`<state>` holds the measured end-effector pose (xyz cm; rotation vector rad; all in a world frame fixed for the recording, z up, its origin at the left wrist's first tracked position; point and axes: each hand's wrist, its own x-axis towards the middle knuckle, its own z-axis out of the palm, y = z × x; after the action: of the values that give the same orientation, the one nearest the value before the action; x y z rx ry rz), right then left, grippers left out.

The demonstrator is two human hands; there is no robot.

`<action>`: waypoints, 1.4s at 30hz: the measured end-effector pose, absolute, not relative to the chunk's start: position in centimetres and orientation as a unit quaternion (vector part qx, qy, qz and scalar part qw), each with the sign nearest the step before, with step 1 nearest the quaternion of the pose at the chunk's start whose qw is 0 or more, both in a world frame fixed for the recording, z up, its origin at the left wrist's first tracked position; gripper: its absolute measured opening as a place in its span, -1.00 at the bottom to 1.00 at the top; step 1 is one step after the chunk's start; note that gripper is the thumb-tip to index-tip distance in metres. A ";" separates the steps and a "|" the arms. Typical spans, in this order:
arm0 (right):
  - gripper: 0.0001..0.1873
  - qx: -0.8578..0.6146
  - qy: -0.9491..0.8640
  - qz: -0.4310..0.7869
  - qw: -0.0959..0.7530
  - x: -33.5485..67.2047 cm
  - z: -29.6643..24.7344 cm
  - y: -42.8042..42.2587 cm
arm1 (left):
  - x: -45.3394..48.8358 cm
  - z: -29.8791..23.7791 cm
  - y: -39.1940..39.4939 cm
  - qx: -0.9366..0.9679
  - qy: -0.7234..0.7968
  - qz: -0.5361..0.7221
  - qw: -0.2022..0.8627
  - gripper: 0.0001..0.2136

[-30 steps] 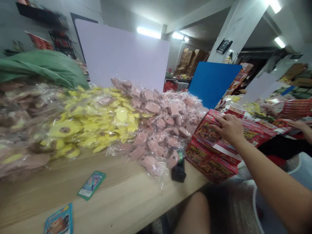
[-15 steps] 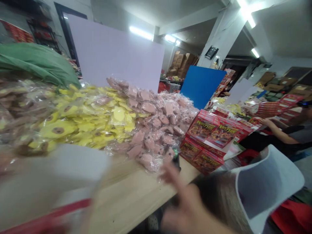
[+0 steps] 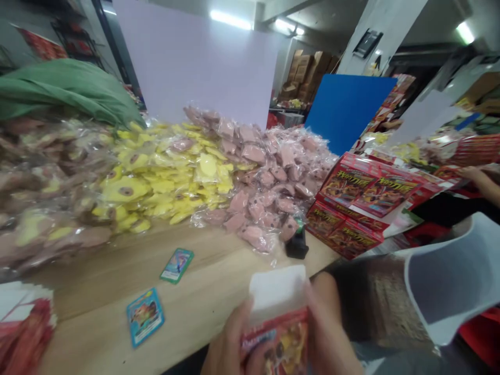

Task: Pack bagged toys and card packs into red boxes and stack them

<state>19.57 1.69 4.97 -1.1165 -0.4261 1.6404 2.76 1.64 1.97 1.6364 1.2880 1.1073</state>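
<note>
Small red box (image 3: 275, 344): one, printed, its white flap (image 3: 278, 286) raised at the end away from the wearer; located at the near edge of the worktop (image 3: 97, 271), between the two hands.
Left hand (image 3: 228, 338): fingers closed against the box's left side.
Right hand (image 3: 328, 333): closed against its right side; slightly blurred.
Cards, two, lying flat on the worktop left of the box: one blue-edged card (image 3: 145, 316), nearer; one green-edged card (image 3: 177, 265), just beyond.
Red-and-white cartons (image 3: 27, 328): a bundle, near left corner.
Yellow pieces (image 3: 164, 192), in clear wrapping: heaped towards the back.
Pink pieces (image 3: 269, 187), likewise wrapped: heaped to their right.
Black object (image 3: 297, 245): one, beside the pink heap, details too small to tell.
Large red boxes (image 3: 347, 208): stacked, tilted, at the right edge.
White bin (image 3: 449, 281): one, right of the worktop, its mouth open.
</note>
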 end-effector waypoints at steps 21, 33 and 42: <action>-0.63 -0.455 -0.566 0.652 0.217 20.1 6.6 6.1 | 2.8 0.8 4.4 0.619 0.492 0.279 0.545 -0.19; -0.46 -0.445 -0.763 0.448 0.140 18.8 8.2 2.4 | 1.7 1.5 4.7 0.587 0.372 0.300 0.654 -0.14; -0.52 -0.800 -0.271 0.346 0.409 29.6 2.5 9.7 | 0.0 5.5 12.2 0.835 0.311 0.402 0.213 -0.73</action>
<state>29.60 9.75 2.47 -2.0140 -0.6817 0.8728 -0.04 12.15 5.54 2.3166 0.8633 1.1155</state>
